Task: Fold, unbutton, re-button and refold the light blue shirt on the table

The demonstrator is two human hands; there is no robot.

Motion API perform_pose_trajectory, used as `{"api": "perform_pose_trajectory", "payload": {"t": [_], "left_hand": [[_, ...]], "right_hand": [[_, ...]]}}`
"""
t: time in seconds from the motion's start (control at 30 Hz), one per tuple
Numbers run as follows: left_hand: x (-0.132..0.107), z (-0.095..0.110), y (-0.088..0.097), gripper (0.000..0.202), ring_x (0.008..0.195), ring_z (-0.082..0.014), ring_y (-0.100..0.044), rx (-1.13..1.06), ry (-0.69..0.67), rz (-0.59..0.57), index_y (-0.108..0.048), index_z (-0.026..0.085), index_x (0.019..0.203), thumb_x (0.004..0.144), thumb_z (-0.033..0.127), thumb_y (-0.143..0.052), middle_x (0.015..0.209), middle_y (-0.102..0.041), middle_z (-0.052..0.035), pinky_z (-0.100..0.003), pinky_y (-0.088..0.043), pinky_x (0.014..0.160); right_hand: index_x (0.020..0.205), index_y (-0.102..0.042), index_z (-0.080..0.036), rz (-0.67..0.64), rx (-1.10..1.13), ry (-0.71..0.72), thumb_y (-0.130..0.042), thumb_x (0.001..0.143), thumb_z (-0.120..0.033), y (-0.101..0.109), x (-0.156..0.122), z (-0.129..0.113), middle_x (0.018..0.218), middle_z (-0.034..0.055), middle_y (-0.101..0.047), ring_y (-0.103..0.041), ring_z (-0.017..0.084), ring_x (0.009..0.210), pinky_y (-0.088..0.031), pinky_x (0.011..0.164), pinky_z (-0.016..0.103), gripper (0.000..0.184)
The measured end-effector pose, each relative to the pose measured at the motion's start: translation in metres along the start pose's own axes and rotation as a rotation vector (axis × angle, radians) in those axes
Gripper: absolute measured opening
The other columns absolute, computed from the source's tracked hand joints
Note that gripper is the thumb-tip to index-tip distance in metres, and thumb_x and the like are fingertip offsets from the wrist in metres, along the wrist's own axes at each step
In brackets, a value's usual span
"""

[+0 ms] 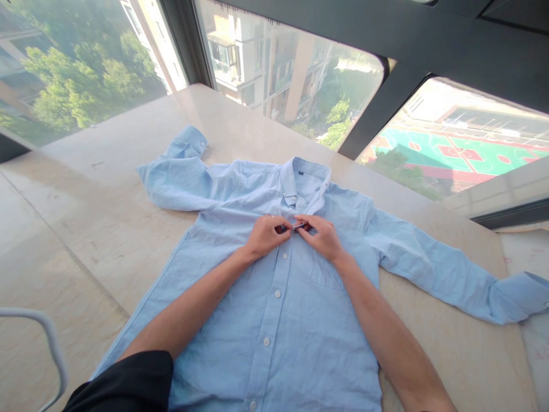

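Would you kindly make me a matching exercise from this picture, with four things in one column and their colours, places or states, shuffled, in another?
Column one:
1. Shirt
2. Court
3. Left hand
4. Buttons

Column two:
A. Pinching at the chest, just below the collar
B. White, in a line
C. Light blue, spread out
D. Green and red, outdoors

Pairs: 1-C, 2-D, 3-A, 4-B

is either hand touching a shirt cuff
No, the left hand and right hand meet at the front of the shirt, just below the collar.
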State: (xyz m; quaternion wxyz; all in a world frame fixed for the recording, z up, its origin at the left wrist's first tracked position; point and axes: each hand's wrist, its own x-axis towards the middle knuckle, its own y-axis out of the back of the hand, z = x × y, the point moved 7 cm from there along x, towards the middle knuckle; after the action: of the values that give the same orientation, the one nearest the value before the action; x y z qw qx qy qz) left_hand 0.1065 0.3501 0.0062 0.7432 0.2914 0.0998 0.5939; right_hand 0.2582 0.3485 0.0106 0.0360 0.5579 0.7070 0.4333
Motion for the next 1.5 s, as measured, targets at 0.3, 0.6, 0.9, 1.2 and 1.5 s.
{"api": "perform_pose_trajectory", "payload": {"t": [0.3,0.6,0.9,1.2,1.5], "left_hand": [[-0.005,0.002,-0.003,0.014,0.074,-0.014,-0.069,0.104,-0.15,0.045,-0.075,0.023,0.084,0.079,0.013,-0.066,0.083,-0.077,0.0008,-0.029,-0.049,0.077],[-0.006,0.007,0.006,0.008,0.068,-0.0133,-0.067,-0.06,-0.14,0.115,-0.075,0.021,0.08,0.079,0.016,-0.067,0.077,-0.076,-0.0003,-0.027,-0.05,0.071],[-0.002,-0.003,0.006,0.008,0.06,-0.0105,-0.061,-0.18,0.065,0.08,-0.074,0.017,0.078,0.076,0.019,-0.067,0.07,-0.073,0.0,-0.022,-0.047,0.059],[0.0,-0.008,0.004,0.017,0.068,-0.0123,-0.067,-0.295,0.073,0.095,-0.071,0.017,0.092,0.076,0.021,-0.069,0.08,-0.075,-0.0026,-0.023,-0.05,0.062],[0.0,-0.008,0.005,0.023,0.059,-0.0084,-0.057,-0.308,0.053,0.1,-0.069,0.017,0.099,0.077,0.023,-0.07,0.08,-0.073,-0.001,-0.022,-0.047,0.058]], "right_hand": [[0.112,-0.067,-0.024,0.041,-0.048,0.178,-0.057,0.09,-0.013,0.006,-0.002,-0.012,0.09,0.0036,-0.075,-0.069,0.02,0.082,-0.055,0.079,0.035,0.027],[0.087,-0.062,-0.022,0.226,0.12,-0.076,-0.064,0.086,-0.029,0.025,-0.002,-0.021,0.077,0.001,-0.059,-0.052,0.012,0.058,-0.049,0.055,0.026,0.007],[0.083,-0.071,-0.014,-0.305,0.679,-0.927,-0.07,0.079,-0.035,-0.01,-0.014,0.0,0.082,0.0078,-0.074,-0.062,0.011,0.048,-0.04,0.032,0.017,0.021],[0.079,-0.068,-0.013,-0.205,0.695,-1.006,-0.066,0.085,-0.02,-0.018,-0.013,0.004,0.082,0.0084,-0.075,-0.061,0.008,0.044,-0.035,0.028,0.013,0.009],[0.077,-0.066,-0.014,-0.216,0.593,-1.005,-0.064,0.085,-0.018,-0.019,-0.012,0.002,0.078,0.007,-0.076,-0.06,0.007,0.041,-0.027,0.027,0.013,0.01]]}}
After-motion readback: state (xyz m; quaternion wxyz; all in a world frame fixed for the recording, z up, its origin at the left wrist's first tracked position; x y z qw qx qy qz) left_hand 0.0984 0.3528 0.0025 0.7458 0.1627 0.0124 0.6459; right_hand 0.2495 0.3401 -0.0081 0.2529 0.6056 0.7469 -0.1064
